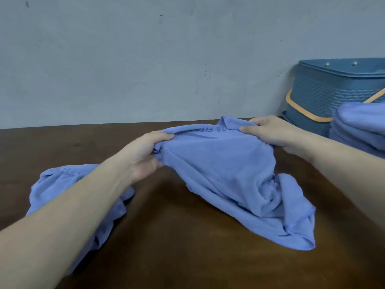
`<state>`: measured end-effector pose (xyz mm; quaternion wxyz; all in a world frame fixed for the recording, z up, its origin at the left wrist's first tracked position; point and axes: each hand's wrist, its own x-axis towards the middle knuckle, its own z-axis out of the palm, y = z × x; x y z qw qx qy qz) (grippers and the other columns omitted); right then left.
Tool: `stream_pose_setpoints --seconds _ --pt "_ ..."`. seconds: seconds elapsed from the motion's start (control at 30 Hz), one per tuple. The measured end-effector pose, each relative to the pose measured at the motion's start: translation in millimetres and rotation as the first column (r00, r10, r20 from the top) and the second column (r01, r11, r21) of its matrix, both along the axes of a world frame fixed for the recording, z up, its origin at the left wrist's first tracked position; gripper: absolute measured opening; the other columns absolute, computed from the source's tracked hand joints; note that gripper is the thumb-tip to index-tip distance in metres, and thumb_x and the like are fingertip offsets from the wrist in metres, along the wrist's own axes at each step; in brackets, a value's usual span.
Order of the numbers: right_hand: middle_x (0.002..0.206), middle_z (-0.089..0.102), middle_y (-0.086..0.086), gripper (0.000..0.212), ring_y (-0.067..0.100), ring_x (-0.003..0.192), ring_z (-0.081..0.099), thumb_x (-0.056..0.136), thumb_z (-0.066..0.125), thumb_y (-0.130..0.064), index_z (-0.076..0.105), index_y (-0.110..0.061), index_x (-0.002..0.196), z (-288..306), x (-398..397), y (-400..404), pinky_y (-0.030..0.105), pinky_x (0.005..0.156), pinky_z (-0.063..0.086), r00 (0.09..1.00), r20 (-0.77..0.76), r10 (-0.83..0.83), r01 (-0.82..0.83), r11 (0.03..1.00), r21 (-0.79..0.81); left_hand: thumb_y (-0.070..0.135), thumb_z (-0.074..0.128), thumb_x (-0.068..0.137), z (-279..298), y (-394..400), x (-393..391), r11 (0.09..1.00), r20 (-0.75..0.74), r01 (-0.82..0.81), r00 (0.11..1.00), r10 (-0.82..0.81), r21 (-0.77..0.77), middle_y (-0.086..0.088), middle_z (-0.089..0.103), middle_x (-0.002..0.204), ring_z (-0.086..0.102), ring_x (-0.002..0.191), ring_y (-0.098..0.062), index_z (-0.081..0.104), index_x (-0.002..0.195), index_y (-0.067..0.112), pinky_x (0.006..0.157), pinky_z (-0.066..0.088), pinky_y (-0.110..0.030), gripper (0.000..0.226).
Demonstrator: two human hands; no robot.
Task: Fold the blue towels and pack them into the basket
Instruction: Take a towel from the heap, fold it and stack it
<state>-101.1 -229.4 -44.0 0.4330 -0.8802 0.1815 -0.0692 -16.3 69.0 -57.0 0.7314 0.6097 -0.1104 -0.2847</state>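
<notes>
so, left hand: my fingers were curled round the upper edge of the blue towel, thumb on the near side, pinching the cloth.
right hand: it gripped the same edge further along, fingers closed over a bunched fold.
blue towel: it hung stretched between my two hands above the middle of the table, its lower part rumpled and resting on the wood toward the right edge.
second towel: it lay crumpled near the left edge, partly under my left forearm.
basket: it stood at the far right corner against the wall.
folded stack: blue towels were piled just in front of the basket, at the right edge.
</notes>
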Motion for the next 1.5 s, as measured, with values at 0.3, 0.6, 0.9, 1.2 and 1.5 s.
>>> stream_pose_setpoints --seconds 0.3,0.6,0.9,1.2,1.5 --pt "0.076 0.061 0.008 0.009 0.021 0.061 0.050 0.088 0.062 -0.020 0.070 -0.016 0.089 -11.5 44.0 -37.9 0.025 0.049 0.035 0.999 -0.015 -0.030 0.029 0.996 -0.085 0.000 0.068 0.076 -0.6 -66.3 83.1 0.936 0.187 -0.117 0.981 0.056 0.332 -0.010 0.060 0.111 0.060 0.081 -0.017 0.056 0.112 0.021 0.060 0.048 -0.027 0.043" --pt "0.100 0.064 0.003 0.041 0.015 0.078 0.058 0.094 0.063 -0.024 0.051 -0.029 0.133 -36.8 76.1 -56.3 0.032 0.072 0.053 0.975 0.112 -0.191 0.174 0.974 0.142 0.019 0.063 0.089 -40.8 -103.9 95.7 0.734 0.699 -0.523 0.709 0.092 0.434 -0.001 0.042 0.136 0.043 0.125 -0.021 0.057 0.115 0.028 0.098 0.039 -0.029 0.028" --pt "0.086 0.067 -0.001 0.004 0.014 0.078 0.062 0.092 0.064 -0.019 0.066 -0.016 0.094 -50.5 6.8 -32.1 0.032 0.078 0.051 0.990 0.139 -0.004 0.010 0.999 -0.043 0.018 0.062 0.097 -30.5 -89.2 -21.7 0.948 0.787 -0.197 0.612 -0.079 0.249 0.011 0.060 0.102 0.055 0.086 0.006 0.061 0.091 0.023 0.077 0.038 -0.007 0.008" --pt "0.133 0.060 -0.017 0.047 -0.002 0.120 0.053 0.083 0.063 -0.035 0.060 -0.032 0.130 -53.6 -85.2 -10.7 0.017 0.102 0.040 0.892 -0.072 0.447 -0.451 0.864 -0.224 0.057 0.060 0.084 -50.0 -57.5 -94.3 0.924 0.864 -0.053 0.376 -0.334 0.380 0.029 0.055 0.125 0.043 0.132 0.003 0.069 0.104 0.032 0.107 0.029 -0.019 0.032" --pt "0.099 0.071 -0.019 0.007 0.008 0.107 0.060 0.087 0.075 -0.036 0.075 -0.035 0.094 -62.8 -119.7 5.7 0.026 0.096 0.042 0.872 0.323 0.368 -0.189 0.861 -0.472 0.027 0.070 0.090 -56.4 -45.9 -108.4 0.886 0.817 -0.064 0.420 -0.394 0.460 0.021 0.061 0.107 0.058 0.104 0.000 0.062 0.102 0.039 0.085 0.043 -0.018 0.018"
